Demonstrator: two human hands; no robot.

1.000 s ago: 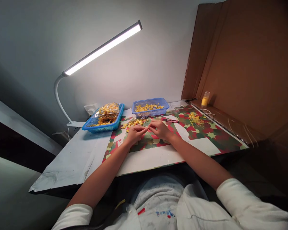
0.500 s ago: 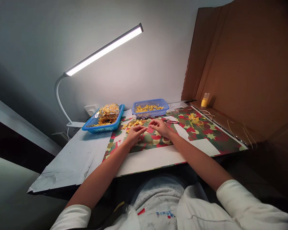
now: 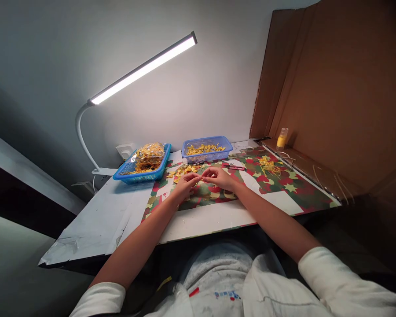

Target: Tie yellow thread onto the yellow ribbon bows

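Note:
My left hand (image 3: 186,185) and my right hand (image 3: 218,177) meet fingertip to fingertip above the patterned sheet (image 3: 204,199). Thumb and fingers are pinched on both hands. Whatever lies between the tips is too small to make out. Just behind my left hand is a loose pile of yellow ribbon-like pieces (image 3: 178,171). A red-handled cutting tool (image 3: 234,167), perhaps thread snips, lies beyond my right hand.
Behind stand a blue basket (image 3: 138,177) with a plastic bag of yellow pieces and a violet-blue basket (image 3: 207,156) with more. Right are tangled yellow strings (image 3: 269,166), a small bottle (image 3: 282,138) and a cardboard wall (image 3: 336,88). A lit lamp (image 3: 143,70) overhangs the left.
My right hand has come slightly left and down, its fingers flattening, so that its tips now meet those of my left hand. The left hand has hardly moved.

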